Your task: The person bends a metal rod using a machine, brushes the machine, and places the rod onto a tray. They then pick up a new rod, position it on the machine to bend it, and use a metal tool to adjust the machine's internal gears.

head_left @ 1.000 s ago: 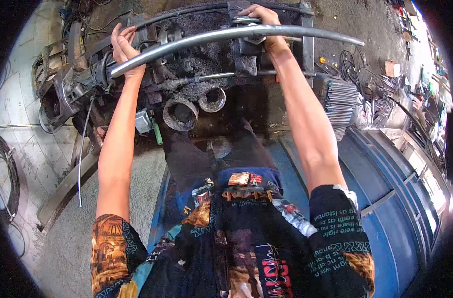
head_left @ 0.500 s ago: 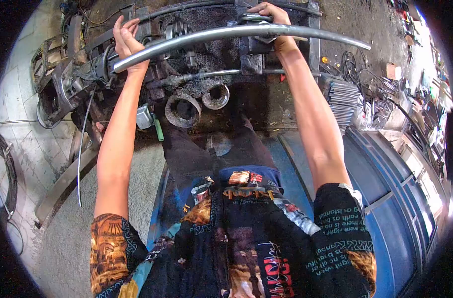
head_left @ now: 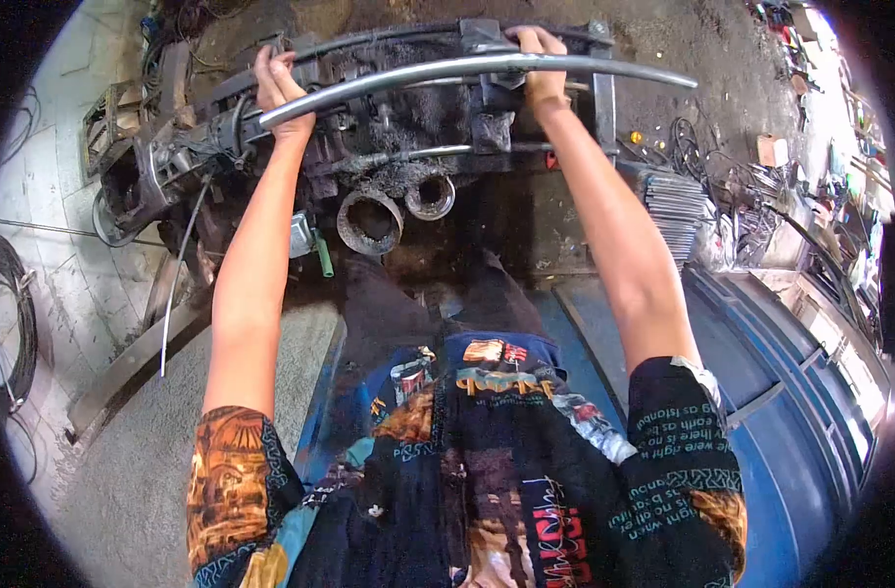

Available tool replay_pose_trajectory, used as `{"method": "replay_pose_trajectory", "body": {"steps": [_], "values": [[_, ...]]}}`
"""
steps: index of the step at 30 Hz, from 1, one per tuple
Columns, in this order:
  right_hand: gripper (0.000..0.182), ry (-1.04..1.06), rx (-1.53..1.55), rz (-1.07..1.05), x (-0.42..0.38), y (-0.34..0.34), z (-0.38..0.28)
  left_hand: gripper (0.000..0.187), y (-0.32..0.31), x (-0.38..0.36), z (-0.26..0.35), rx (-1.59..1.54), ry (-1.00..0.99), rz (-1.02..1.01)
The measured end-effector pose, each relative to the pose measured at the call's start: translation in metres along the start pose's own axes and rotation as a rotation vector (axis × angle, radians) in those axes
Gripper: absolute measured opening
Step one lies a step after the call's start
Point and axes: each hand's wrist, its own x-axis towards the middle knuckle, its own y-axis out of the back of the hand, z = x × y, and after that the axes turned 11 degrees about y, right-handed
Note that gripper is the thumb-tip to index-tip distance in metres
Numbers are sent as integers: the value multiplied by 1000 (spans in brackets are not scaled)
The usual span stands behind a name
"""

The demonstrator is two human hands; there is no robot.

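A long, gently curved metal tube (head_left: 418, 74) is held level in front of me, above a greasy machine frame (head_left: 492, 132). Near the tube's left end, my left hand (head_left: 287, 96) is closed around it, with thumb and fingertips showing on the far side. Right of the tube's middle, my right hand (head_left: 544, 76) grips it with fingers bent over the far side. Part of each palm is hidden behind the tube.
Two round metal rings (head_left: 370, 221) lie below the frame. A green-handled tool (head_left: 324, 255) is close to my left forearm. Stacked metal plates (head_left: 671, 211) stand at right, near blue metal framing (head_left: 761, 343). Coiled cable (head_left: 14, 323) lies on the left floor.
Both hands and the tube have moved a little farther from me, toward the machine frame. The tube's two ends now show closer in from the sides. The view has shifted slightly.
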Motion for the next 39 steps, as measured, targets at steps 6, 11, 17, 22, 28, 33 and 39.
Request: {"method": "replay_pose_trajectory", "body": {"steps": [6, 11, 17, 22, 28, 33, 39], "values": [[17, 56, -484, -142, -34, 24, -65, 41, 21, -21, 27, 107, 50, -37], [29, -283, -441, -372, -87, 75, -100, 33, 78, -110, 68, 324, 27, -28], [37, -556, -651, -226, -178, 118, -7, 40, 131, -224, 69, 881, 427, -120], [42, -522, -833, -76, -182, 101, 29, 49, 139, -264, 3, 827, 826, -344], [38, -481, -820, -94, -177, 93, 57, 41, 139, -262, 7, 870, 882, -307], [41, -440, -705, -12, -184, 89, 46, 41, 140, -263, 13, 825, 872, -336], [36, -461, -769, -56, -169, 77, 46, 47, 143, -270, 18, 803, 847, -349]]}}
